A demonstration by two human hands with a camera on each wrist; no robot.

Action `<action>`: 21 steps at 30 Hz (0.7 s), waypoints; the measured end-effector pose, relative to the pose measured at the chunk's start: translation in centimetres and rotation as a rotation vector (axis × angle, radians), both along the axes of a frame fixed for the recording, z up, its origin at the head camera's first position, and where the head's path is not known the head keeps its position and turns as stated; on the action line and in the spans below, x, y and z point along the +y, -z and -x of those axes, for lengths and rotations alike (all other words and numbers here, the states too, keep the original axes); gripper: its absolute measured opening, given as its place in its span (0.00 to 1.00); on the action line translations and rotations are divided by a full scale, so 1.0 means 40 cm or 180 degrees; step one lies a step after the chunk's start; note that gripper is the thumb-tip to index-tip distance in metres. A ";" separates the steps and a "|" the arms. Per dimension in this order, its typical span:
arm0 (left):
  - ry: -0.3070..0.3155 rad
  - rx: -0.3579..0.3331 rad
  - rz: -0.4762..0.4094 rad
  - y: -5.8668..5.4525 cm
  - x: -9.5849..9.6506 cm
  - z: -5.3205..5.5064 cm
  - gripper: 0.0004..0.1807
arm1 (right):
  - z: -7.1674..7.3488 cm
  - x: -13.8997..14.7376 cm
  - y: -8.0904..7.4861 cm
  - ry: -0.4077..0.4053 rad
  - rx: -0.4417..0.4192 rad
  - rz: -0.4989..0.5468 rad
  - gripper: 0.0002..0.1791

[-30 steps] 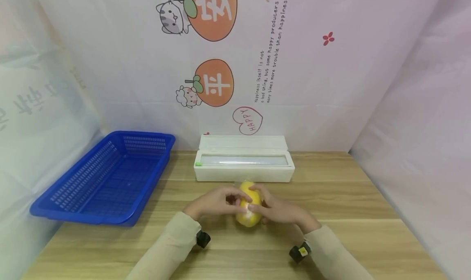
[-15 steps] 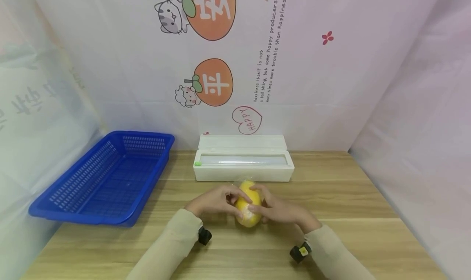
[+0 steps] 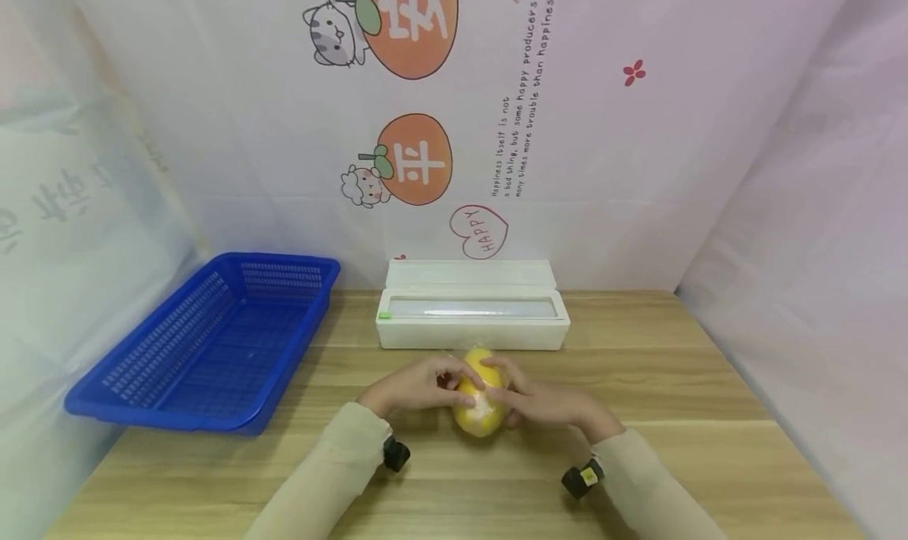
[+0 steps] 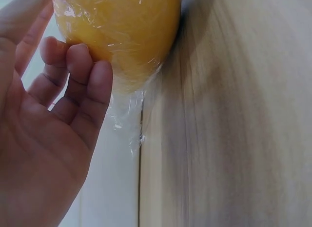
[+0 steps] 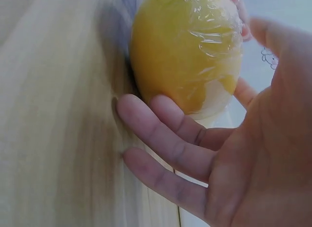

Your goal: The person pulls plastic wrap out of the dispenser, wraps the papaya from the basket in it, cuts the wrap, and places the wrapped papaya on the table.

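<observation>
Between my two hands, on the wooden table, a yellow oval fruit (image 3: 480,423) is wrapped in clear cling film (image 4: 127,110). The film looks crinkled, and a loose end trails off the fruit in the left wrist view. My left hand (image 3: 420,384) holds the fruit's left side, thumb and index finger on the front. On the opposite side my right hand (image 3: 542,402) grips it, with the thumb on the film; in the right wrist view some fingers are spread below the fruit (image 5: 180,51). Just behind stands a white cling film dispenser (image 3: 471,335), lid up.
A blue plastic basket (image 3: 266,366) with slotted walls stands at the left of the wooden table (image 3: 674,382). A printed white sheet (image 3: 589,169) hangs behind the table, and more sheeting hangs at both sides.
Both hands stay at the fruit in nearly the same place. The left thumb and right thumb have shifted slightly over the film. The dispenser and basket have not moved.
</observation>
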State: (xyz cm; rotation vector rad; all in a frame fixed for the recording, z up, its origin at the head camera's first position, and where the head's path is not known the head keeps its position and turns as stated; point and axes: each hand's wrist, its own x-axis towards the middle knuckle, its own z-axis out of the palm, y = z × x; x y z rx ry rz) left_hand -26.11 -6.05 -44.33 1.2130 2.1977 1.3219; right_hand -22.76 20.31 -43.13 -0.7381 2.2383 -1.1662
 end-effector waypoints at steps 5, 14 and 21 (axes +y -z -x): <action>-0.0045 0.0000 0.0027 0.005 0.000 0.000 0.11 | 0.008 0.012 0.006 -0.0156 0.0163 -0.0078 0.49; -0.0046 -0.0027 -0.0050 0.008 0.003 0.004 0.11 | 0.010 0.002 0.003 -0.0048 0.0066 -0.0091 0.47; -0.0059 -0.0006 0.0032 0.000 0.008 -0.002 0.11 | 0.002 -0.005 -0.007 0.0129 0.0039 0.0069 0.27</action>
